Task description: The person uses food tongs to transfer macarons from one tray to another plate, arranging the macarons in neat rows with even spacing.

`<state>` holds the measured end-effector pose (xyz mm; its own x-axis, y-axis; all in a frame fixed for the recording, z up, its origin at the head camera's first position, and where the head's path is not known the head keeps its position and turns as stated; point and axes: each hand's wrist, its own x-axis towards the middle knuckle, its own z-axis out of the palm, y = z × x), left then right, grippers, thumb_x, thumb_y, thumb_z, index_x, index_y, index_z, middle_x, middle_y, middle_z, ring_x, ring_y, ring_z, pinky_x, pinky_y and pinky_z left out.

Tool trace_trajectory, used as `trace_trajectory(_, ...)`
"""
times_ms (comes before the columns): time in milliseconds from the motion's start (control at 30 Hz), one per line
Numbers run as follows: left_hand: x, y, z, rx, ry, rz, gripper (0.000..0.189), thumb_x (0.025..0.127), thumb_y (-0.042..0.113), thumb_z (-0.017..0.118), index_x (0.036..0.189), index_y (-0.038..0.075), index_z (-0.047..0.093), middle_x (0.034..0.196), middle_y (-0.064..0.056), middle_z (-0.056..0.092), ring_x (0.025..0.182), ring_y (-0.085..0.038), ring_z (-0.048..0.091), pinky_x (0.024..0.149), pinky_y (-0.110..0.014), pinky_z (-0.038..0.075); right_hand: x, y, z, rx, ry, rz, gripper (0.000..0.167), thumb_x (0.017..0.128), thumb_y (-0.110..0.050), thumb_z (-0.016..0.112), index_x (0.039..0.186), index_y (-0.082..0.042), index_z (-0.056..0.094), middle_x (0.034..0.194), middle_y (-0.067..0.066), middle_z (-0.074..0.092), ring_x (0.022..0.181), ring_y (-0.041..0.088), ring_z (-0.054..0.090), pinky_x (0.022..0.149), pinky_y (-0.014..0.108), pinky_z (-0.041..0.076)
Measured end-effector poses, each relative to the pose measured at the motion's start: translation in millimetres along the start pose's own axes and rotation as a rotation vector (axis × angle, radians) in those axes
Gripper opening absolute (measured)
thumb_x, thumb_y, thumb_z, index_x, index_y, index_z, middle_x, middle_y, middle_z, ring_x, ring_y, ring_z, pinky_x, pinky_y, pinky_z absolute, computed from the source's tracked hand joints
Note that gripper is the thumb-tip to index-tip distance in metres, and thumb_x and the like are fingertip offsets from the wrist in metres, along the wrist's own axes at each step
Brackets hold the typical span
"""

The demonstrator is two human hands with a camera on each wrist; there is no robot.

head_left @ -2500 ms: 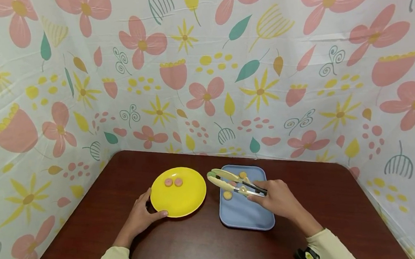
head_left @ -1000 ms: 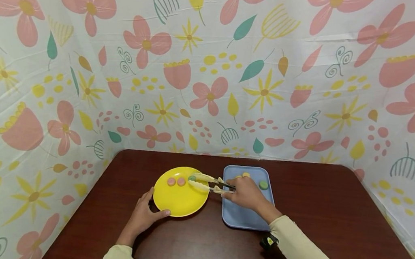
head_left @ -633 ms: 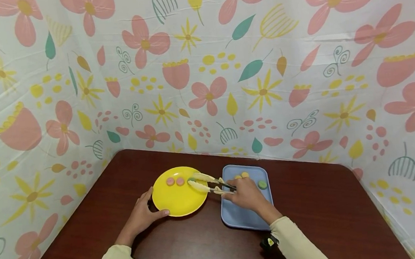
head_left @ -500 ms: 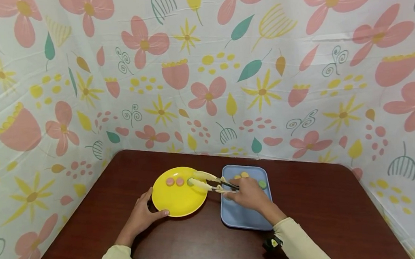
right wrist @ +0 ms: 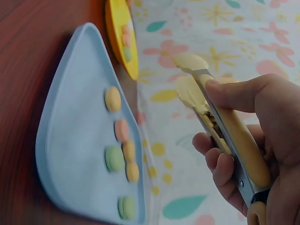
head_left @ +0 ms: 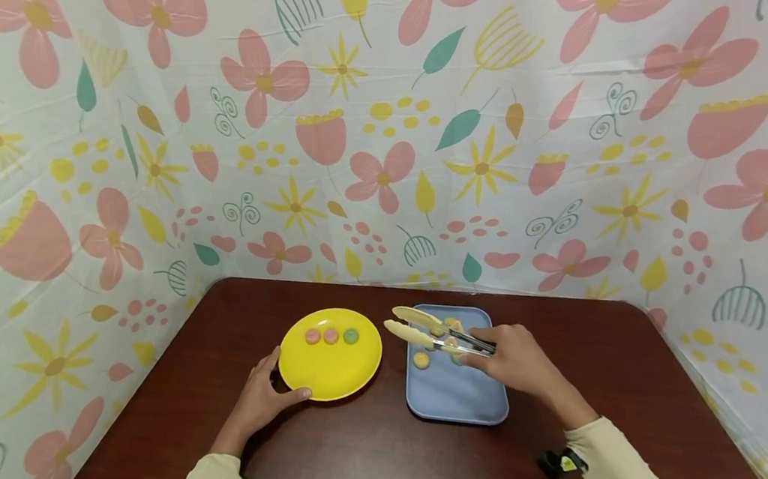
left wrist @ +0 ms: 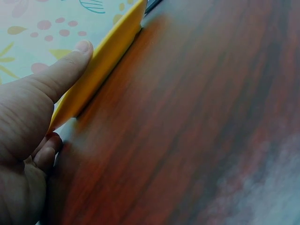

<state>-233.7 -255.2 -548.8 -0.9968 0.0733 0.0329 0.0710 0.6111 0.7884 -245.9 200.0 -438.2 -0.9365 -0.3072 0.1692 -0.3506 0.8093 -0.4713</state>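
My left hand (head_left: pixel 260 392) grips the near-left rim of a round yellow plate (head_left: pixel 332 371), its thumb on the rim in the left wrist view. Two pink macarons (head_left: pixel 313 337) and a green macaron (head_left: pixel 351 336) lie in a row on the plate. My right hand (head_left: pixel 518 360) holds tongs (right wrist: pixel 229 126) with cream tips. Those tips stand apart, with nothing between them, above the far-left part of a blue tray (head_left: pixel 457 399). Several macarons lie on the tray: yellow macarons (right wrist: pixel 113 99), a pink macaron (right wrist: pixel 121 130) and green macarons (right wrist: pixel 114 158). The tongs and right hand partly cover them in the head view.
Plate and tray stand side by side on a dark brown table (head_left: pixel 347 453), with a narrow gap between them. A flower-printed cloth (head_left: pixel 374 120) hangs behind the table and along its left side.
The green macaron, first in the tongs between plate and tray, now lies on the plate beside the pink ones. The right hand has drawn the tongs back right over the tray. Left hand stays put.
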Motion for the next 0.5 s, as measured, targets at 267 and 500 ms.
trace_trajectory(267, 0.4, -0.6, -0.7, 0.001, 0.0, 0.005, 0.119, 0.081, 0.051, 0.085, 0.164, 0.002, 0.014, 0.163, -0.024, 0.026, 0.147, -0.044, 0.024, 0.114, -0.065, 0.031, -26.8, 22.2, -21.1, -0.043, 0.013, 0.045, 0.054, 0.085, -0.039, 0.083, 0.125, -0.005, 0.074, 0.07, -0.008, 0.064, 0.054, 0.01, 0.048, 0.049, 0.026, 0.04)
trace_trajectory(500, -0.1, 1.2, -1.3, -0.002, -0.003, 0.006, 0.119, 0.081, 0.05, 0.085, 0.163, 0.002, 0.014, 0.164, -0.025, 0.025, 0.148, -0.045, 0.022, 0.114, -0.066, 0.03, -48.6, 40.3, -25.6, -0.128, 0.075, 0.022, 0.046, 0.083, -0.041, 0.084, 0.118, -0.011, 0.077, 0.069, -0.013, 0.062, 0.061, 0.009, 0.048, 0.057, 0.028, 0.039)
